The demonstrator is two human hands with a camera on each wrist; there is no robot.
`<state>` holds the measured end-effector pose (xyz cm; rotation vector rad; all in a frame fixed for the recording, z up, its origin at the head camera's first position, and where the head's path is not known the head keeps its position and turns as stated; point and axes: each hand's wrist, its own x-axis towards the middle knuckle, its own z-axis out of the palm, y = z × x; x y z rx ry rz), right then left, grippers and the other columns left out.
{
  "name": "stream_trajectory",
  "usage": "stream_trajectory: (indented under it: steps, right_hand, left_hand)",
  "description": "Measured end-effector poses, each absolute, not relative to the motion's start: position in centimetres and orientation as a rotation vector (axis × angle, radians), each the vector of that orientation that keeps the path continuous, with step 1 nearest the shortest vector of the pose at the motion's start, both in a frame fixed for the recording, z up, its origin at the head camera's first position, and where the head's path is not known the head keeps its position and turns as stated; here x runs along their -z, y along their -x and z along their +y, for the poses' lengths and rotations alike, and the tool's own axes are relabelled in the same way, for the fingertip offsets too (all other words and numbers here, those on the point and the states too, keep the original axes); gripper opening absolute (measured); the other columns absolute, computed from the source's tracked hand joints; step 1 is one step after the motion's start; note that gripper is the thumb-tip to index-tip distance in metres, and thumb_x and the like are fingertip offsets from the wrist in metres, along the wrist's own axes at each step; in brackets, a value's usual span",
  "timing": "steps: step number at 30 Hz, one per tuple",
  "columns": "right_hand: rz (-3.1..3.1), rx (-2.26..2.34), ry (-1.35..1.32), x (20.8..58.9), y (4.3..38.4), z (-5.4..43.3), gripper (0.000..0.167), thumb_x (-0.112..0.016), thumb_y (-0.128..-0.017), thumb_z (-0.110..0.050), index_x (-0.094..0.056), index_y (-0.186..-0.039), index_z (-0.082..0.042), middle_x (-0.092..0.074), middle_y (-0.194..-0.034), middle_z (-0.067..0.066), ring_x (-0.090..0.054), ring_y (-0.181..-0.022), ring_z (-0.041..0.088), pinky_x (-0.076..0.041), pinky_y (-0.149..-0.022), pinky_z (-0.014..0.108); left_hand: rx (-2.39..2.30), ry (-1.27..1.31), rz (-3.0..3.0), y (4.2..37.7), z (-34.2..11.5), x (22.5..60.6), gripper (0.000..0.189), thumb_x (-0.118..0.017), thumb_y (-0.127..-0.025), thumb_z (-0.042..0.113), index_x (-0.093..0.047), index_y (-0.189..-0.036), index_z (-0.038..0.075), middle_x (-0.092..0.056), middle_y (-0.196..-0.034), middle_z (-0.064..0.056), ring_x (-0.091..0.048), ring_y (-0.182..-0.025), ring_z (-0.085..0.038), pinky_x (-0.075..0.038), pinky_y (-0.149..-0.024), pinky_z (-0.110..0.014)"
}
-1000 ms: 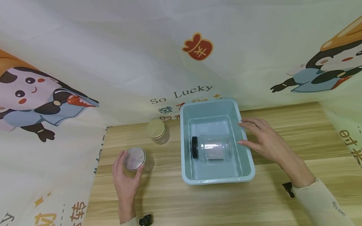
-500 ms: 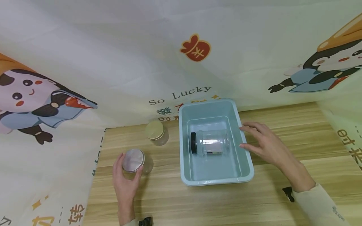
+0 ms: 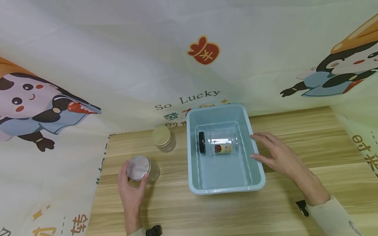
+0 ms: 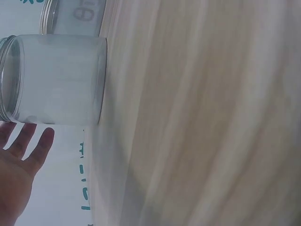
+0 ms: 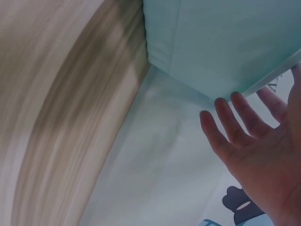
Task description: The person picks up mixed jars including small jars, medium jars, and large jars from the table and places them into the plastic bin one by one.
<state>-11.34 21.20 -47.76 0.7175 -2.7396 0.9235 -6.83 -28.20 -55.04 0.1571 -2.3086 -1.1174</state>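
My left hand [image 3: 131,185] grips a clear jar with a silver lid [image 3: 138,167] standing on the table, fingers along the lid's left side and thumb at its lower right. In the left wrist view the fingertips lie right at the side of the clear jar [image 4: 61,79]. My right hand [image 3: 279,155] rests at the right rim of a light blue plastic basin [image 3: 225,189], its fingers extended and loosely spread; in the right wrist view they reach beneath the rim. Inside the basin a clear jar with a black lid [image 3: 221,136] lies on its side, a label showing.
A second clear jar with a gold lid [image 3: 161,136] stands behind the silver-lidded one, left of the basin. A printed cloth [image 3: 141,65] hangs behind and at both sides of the wooden table [image 3: 212,213].
The black-lidded jar has rolled toward the back of the basin, and its coloured label has turned into view. The head view shifted slightly. Both hands hold nearly the same places.
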Motion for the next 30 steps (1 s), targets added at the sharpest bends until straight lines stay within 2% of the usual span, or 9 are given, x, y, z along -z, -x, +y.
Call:
stream_trajectory:
  steps: [7, 18, 24, 30]
  right_hand:
    - [-2.78, -1.072, -0.694, 48.0, 11.1, 21.2, 0.065, -0.077, -0.088, -0.028, -0.049, -0.144, -0.01, -0.053, -0.14, 0.013, -0.051, -0.126, 0.037, -0.044, -0.099, 0.059]
    - [-2.779, -1.288, -0.657, 48.3, 10.9, 21.4, 0.067, -0.075, -0.09, -0.023, -0.044, -0.148, -0.01, -0.054, -0.137, 0.014, -0.059, -0.113, 0.035, -0.052, -0.089, 0.056]
    - [-2.771, -1.37, -0.648, 48.8, 10.7, 21.4, 0.069, -0.073, -0.092, -0.02, -0.039, -0.152, -0.011, -0.053, -0.14, 0.017, -0.06, -0.112, 0.036, -0.051, -0.09, 0.056]
    - [-2.762, -1.565, -0.549, 49.3, 10.4, 21.1, 0.069, -0.069, -0.095, -0.018, -0.035, -0.155, -0.02, -0.045, -0.148, 0.018, -0.06, -0.114, 0.039, -0.055, -0.087, 0.05]
  left_hand:
    - [1.146, -0.19, -2.29, 6.8, -27.9, 55.4, 0.082, -0.086, -0.072, 0.002, -0.049, -0.145, 0.005, -0.05, -0.142, -0.019, -0.048, -0.126, -0.029, -0.038, -0.093, -0.011]
    - [1.24, -0.249, -2.29, 7.2, -27.8, 55.6, 0.085, -0.085, -0.074, 0.004, -0.044, -0.148, 0.006, -0.049, -0.145, -0.014, -0.048, -0.127, -0.023, -0.04, -0.092, -0.015]
    - [1.312, -0.339, -2.296, 7.0, -27.7, 55.5, 0.089, -0.085, -0.076, 0.005, -0.039, -0.151, 0.008, -0.047, -0.148, -0.012, -0.047, -0.128, -0.022, -0.04, -0.092, -0.017]
    - [1.348, -0.353, -2.28, 6.5, -26.5, 53.7, 0.084, -0.082, -0.076, 0.0, -0.039, -0.148, -0.003, -0.048, -0.146, -0.021, -0.049, -0.124, -0.028, -0.039, -0.09, -0.017]
